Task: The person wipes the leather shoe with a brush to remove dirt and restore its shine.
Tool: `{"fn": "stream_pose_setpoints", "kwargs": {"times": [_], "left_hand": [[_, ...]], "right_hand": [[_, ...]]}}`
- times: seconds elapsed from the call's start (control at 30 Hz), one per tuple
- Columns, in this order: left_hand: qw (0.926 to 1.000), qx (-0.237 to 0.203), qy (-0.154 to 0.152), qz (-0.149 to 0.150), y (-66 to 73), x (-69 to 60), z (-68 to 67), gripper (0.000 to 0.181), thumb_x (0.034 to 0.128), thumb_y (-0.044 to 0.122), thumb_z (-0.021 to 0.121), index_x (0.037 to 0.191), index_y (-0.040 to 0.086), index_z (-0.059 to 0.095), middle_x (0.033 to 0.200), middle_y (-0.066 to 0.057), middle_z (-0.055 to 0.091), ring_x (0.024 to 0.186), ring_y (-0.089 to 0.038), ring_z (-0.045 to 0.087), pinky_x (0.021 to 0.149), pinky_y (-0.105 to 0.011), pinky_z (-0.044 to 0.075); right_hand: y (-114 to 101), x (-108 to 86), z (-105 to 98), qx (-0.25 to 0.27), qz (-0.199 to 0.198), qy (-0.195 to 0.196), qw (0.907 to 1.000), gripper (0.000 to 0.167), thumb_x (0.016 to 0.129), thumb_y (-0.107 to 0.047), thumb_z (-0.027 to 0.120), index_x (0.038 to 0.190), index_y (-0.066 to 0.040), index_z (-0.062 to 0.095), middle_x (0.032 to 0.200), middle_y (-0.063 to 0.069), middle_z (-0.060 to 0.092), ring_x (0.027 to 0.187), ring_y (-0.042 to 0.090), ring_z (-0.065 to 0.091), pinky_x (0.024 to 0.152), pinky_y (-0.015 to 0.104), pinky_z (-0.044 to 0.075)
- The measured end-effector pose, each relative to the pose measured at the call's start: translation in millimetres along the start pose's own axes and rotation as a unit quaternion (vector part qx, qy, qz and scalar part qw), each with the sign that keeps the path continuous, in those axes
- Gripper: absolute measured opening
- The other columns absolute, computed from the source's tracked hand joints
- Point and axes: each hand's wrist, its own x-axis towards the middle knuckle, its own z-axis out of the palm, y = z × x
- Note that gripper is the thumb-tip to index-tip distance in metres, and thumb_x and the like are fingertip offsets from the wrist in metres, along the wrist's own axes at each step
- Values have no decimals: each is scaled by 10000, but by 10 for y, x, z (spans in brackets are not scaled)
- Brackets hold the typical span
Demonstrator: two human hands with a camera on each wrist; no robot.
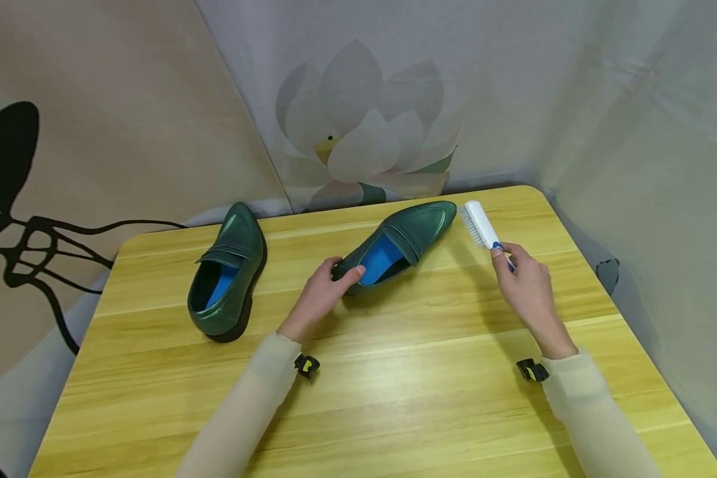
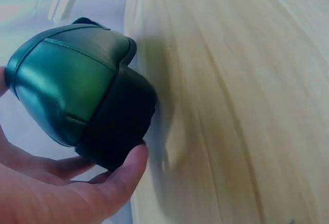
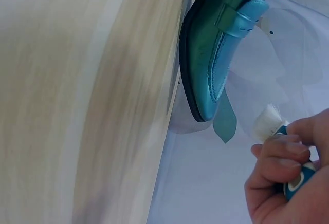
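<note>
A green loafer (image 1: pixel 418 229) with a blue insole is held by its heel in my left hand (image 1: pixel 319 295), toe pointing to the back right. In the left wrist view, the thumb and fingers grip the dark heel (image 2: pixel 121 121) of that loafer, tilted above the table. My right hand (image 1: pixel 526 289) grips the blue handle of a white brush (image 1: pixel 480 224), its bristles facing left towards the loafer's toe, a small gap between them. The right wrist view has the fingers curled round the brush handle (image 3: pixel 299 180) beside the toe (image 3: pixel 205 106).
The other green loafer (image 1: pixel 227 275) stands on the left part of the wooden table (image 1: pixel 394 392), toe towards the back. Behind the table hangs a pale curtain (image 1: pixel 502 86) with a printed flower. A black wire-like shape (image 1: pixel 42 242) appears at the left.
</note>
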Motion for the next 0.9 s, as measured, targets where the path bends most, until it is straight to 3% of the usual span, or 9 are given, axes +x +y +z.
{"fn": "stream_pose_setpoints", "kwargs": {"times": [0.23, 0.33, 0.47, 0.6, 0.7, 0.8, 0.9], "left_hand": [[9978, -379, -374, -394, 4, 59, -70, 973, 964, 804, 366, 1540, 20, 399, 1504, -187, 483, 1230, -335, 582, 1048, -487, 488], [9981, -132, -508, -329, 25, 78, -100, 985, 974, 806, 312, 1520, -8, 418, 1448, -207, 524, 1131, -321, 654, 980, -463, 542], [9957, 500, -766, -118, 61, 80, -166, 979, 993, 789, 268, 1524, -17, 432, 1446, -221, 544, 1012, -302, 725, 999, -469, 527], [9897, 1066, -956, 45, 93, 72, -243, 915, 1024, 743, 260, 1469, -14, 518, 1324, -234, 623, 1005, -308, 708, 1008, -492, 500], [9869, 1371, -837, 169, 125, 82, -277, 908, 1023, 741, 275, 1478, -7, 515, 1357, -224, 612, 1185, -357, 625, 1058, -526, 451], [9856, 1578, -458, 395, 202, 108, -249, 907, 1011, 738, 347, 1554, 15, 424, 1532, -186, 484, 1383, -369, 478, 1142, -543, 374], [9738, 2098, -41, 871, 358, 156, -159, 907, 1001, 697, 459, 1583, 9, 363, 1609, -200, 368, 1457, -383, 384, 1178, -536, 330]], "right_hand": [[-8, -18, 24, 63, 3, -51, 10000, 534, 1103, -378, 467, 1334, 83, 608, 652, 90, 528, 456, 166, 399, 385, 293, 305], [-15, -20, 31, 69, -7, -43, 10000, 527, 1103, -372, 470, 1332, 81, 611, 647, 80, 514, 457, 164, 392, 387, 292, 298], [-29, -21, 31, 74, -5, -31, 10000, 521, 1103, -367, 471, 1331, 80, 613, 644, 76, 509, 455, 162, 388, 384, 292, 292], [-40, -24, 26, 89, 8, -47, 9999, 524, 1102, -370, 473, 1334, 78, 612, 657, 89, 525, 460, 168, 396, 385, 291, 296], [-43, -39, 20, 118, -29, -73, 9999, 525, 1101, -369, 478, 1337, 81, 609, 693, 117, 564, 474, 179, 413, 397, 297, 312], [-46, -64, 14, 164, -88, -132, 9997, 525, 1102, -366, 480, 1347, 82, 604, 723, 137, 594, 475, 182, 420, 399, 302, 324], [-47, -88, 22, 187, -146, -189, 9995, 525, 1103, -367, 479, 1356, 77, 601, 704, 125, 581, 462, 170, 409, 389, 298, 320]]}}
